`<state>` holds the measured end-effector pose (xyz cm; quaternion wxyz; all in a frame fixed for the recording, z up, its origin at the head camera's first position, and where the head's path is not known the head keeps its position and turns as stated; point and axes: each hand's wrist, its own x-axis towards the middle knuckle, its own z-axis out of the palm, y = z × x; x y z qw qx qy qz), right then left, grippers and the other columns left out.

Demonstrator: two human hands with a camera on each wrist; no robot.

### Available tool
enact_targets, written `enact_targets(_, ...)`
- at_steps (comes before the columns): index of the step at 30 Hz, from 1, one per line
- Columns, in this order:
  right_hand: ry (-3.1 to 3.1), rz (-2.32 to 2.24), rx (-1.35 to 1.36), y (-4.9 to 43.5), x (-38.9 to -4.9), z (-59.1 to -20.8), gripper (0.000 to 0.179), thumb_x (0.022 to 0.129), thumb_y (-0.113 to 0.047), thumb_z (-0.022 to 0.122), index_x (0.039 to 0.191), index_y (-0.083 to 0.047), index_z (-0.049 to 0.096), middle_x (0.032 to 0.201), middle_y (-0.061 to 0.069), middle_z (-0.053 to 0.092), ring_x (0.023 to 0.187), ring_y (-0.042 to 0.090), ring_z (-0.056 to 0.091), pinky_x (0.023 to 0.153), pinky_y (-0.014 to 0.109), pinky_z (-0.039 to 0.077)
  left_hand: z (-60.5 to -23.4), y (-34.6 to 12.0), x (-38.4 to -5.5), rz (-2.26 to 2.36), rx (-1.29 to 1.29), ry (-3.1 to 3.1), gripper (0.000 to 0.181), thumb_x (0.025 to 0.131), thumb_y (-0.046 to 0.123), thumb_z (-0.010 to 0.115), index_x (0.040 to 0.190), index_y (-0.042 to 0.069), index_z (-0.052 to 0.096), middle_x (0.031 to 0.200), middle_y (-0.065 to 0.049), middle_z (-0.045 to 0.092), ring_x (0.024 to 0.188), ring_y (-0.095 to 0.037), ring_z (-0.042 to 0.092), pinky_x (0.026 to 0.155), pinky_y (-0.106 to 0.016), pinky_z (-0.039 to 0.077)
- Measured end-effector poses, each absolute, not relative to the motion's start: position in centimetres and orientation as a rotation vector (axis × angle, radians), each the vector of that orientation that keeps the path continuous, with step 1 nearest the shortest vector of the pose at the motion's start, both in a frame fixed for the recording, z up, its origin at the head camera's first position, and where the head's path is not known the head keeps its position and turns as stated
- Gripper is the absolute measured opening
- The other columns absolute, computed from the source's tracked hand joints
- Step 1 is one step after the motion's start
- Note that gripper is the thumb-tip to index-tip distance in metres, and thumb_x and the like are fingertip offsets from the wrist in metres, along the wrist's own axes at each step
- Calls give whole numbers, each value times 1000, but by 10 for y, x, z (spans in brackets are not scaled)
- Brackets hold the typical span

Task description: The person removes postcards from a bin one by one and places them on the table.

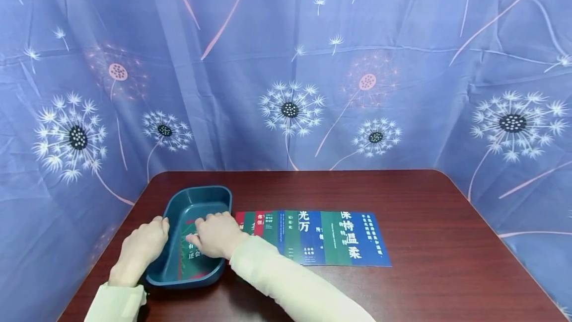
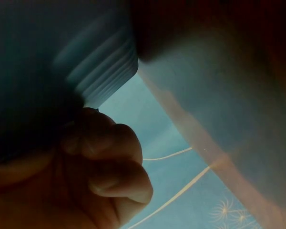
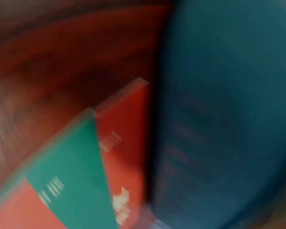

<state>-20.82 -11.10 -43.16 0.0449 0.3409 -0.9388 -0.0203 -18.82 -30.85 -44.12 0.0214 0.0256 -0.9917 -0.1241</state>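
My left hand (image 1: 142,248) grips the left rim of a dark teal plastic tray (image 1: 196,196) with a ribbed outer side, its curled fingers (image 2: 117,143) close against the tray's underside in the left wrist view. My right hand (image 1: 220,234) is over the tray's right part, thumb pointing left and the other fingers bent. I cannot tell whether it holds anything. Below it, a green and red printed card (image 1: 192,261) lies in the tray, partly covered by the hand. Red and green cards (image 3: 76,171) lie beside the tray (image 3: 219,119) in the blurred right wrist view.
Right of the tray, a row of overlapping red, green and blue cards (image 1: 332,237) with white Chinese lettering spreads over the dark wooden table (image 1: 429,242). A blue dandelion-patterned cloth (image 1: 241,88) hangs behind and at both sides of the table.
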Motion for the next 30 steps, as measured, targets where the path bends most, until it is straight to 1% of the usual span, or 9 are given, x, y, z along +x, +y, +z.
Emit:
enact_targets(3,-2997,-206,895,-122,-207,-442,65,96,-68,32,137,-22,54,117,-9,65,110,11,58,99,33,34,-441,-307,-188,-388,63,-3069,37,104,21,36,103,-10,55,85,-33,60,73,-50,60,62,-62,48)
enact_targets(7,-3124,-354,728,-135,-206,-450,81,91,-76,21,153,-25,34,120,-12,65,128,13,48,112,37,19,-441,-306,-187,-395,57,-3063,37,104,21,36,102,-11,55,83,-32,60,72,-49,60,62,-62,48)
enact_targets(10,-3170,-396,673,-142,-205,-453,89,86,-82,17,155,-26,28,119,-16,64,129,11,48,114,40,13,-442,-306,-186,-396,65,-3062,36,104,20,36,101,-10,55,82,-32,60,71,-49,61,61,-61,48)
enact_targets(14,-3198,-461,665,-149,-202,-452,97,79,-88,19,156,-28,23,124,-18,61,127,9,50,115,47,9,-441,-308,-185,-398,69,-3058,36,104,20,36,100,-10,55,81,-31,60,71,-48,60,60,-61,48)
enact_targets(20,-3152,-545,731,-152,-200,-456,102,73,-92,28,156,-33,19,121,-16,63,125,9,52,113,52,14,-442,-310,-184,-403,81,-3070,36,104,21,36,101,-10,55,83,-31,60,71,-48,60,61,-61,48)
enact_targets(22,-3139,-503,728,-152,-201,-457,102,72,-92,32,156,-34,20,121,-13,64,125,13,53,113,50,16,-441,-310,-183,-406,78,-3077,36,104,21,36,102,-10,55,83,-31,60,71,-47,61,61,-60,48)
enact_targets(26,-3107,-427,688,-151,-204,-456,104,70,-91,39,155,-33,22,131,-6,59,126,18,51,112,45,22,-439,-310,-184,-414,71,-3078,36,104,21,36,101,-10,55,82,-31,60,70,-46,61,61,-60,48)
enact_targets(28,-3078,-403,680,-150,-206,-456,105,69,-90,43,154,-33,23,133,-2,56,122,18,50,109,42,26,-439,-309,-185,-416,72,-3076,36,104,21,36,101,-9,55,82,-31,60,70,-46,60,61,-60,48)
enact_targets(30,-3046,-381,678,-149,-207,-456,107,67,-90,47,153,-32,24,129,-1,54,116,17,50,104,40,31,-439,-309,-185,-414,76,-3079,36,104,22,36,101,-9,55,83,-31,60,70,-46,60,60,-60,48)
